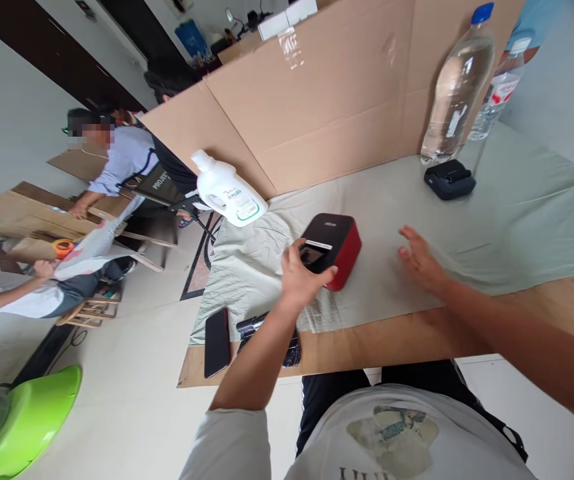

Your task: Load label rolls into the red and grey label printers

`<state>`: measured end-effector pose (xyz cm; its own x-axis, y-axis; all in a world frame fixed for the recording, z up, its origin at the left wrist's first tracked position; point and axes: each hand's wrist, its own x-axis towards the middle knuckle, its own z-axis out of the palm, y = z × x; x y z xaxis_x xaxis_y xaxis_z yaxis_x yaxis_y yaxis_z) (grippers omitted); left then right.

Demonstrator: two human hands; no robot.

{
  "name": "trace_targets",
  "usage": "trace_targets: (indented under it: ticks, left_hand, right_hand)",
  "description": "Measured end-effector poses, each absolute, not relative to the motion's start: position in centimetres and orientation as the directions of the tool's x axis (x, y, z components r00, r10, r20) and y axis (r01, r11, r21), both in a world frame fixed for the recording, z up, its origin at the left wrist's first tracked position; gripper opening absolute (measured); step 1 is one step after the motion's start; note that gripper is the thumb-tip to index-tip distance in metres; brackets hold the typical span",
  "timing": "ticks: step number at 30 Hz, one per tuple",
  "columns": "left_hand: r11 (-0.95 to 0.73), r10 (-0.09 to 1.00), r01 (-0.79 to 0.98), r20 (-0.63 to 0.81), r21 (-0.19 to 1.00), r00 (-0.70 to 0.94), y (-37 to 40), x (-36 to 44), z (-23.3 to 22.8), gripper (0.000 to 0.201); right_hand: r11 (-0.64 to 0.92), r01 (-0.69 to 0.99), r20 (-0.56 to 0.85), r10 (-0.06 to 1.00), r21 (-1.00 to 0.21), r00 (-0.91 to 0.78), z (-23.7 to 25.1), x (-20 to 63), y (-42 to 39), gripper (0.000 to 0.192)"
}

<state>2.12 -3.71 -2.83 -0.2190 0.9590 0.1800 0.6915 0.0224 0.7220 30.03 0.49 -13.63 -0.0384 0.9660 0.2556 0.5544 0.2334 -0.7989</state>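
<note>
On the cloth-covered wooden bench (367,347): glossy red-and-black rounded box (339,243), left hand (303,273) straddling its near-left end, fingers spread, grip can't tell. Right hand (423,261) clear of it, fingers extended, empty.

2 own hands (303,275) (421,261), 1 red/blk box (351,257), 2 clear btls (459,100) (501,92), 1 wht jug (231,193), 1 phone (217,343)

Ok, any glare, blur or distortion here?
Head view throughout: bright glints on the large bottle and clear tape; the right hand slightly soft, perhaps from motion, the left hand and black-topped box crisper; bottle and white jug lean outward, suggesting wide-angle distortion.
</note>
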Motion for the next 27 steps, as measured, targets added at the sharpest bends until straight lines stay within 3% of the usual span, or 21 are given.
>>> trace_targets:
  ticks: [3,5,9,15,21,24,27]
  left_hand:
    - [-0.068,0.968,0.611,0.2,0.788,-0.151,-7.4,6.5,-4.3,0.094]
    - [-0.049,0.958,0.569,0.201,0.821,-0.206,-9.5,8.8,-5.5,0.095]
    - [-0.018,0.942,0.534,0.193,0.845,-0.275,-12.6,10.9,-7.6,0.101]
    - [-0.044,0.973,0.58,0.167,0.814,-0.161,-14.7,11.2,-9.4,0.087]
    - [-0.087,0.985,0.554,0.156,0.828,-0.078,-15.5,9.7,-9.9,0.078]
    - [-0.054,0.983,0.387,0.116,0.921,-0.139,-14.5,7.5,-9.7,0.061]
    - [0.058,0.977,0.178,-0.019,0.982,-0.213,-12.0,5.4,-9.3,0.047]
  right_hand:
    - [0.227,0.286,0.258,0.963,-0.931,0.075,-12.3,24.7,-0.1,0.063]
    - [0.209,0.176,0.239,0.955,-0.962,0.175,-11.6,23.1,-0.2,0.062]
    - [0.184,0.085,0.191,0.979,-0.979,0.078,-11.0,23.5,0.6,0.061]
    - [0.079,0.08,0.068,0.99,-0.994,-0.126,-12.3,24.8,2.2,0.066]
    - [0.058,0.127,0.043,0.992,-0.99,-0.118,-12.7,25.3,1.7,0.067]
    - [0.143,0.233,0.133,0.989,-0.962,-0.058,-11.2,25.9,0.5,0.068]
    - [0.345,0.353,0.353,0.935,-0.87,-0.045,-9.6,26.7,-1.9,0.072]
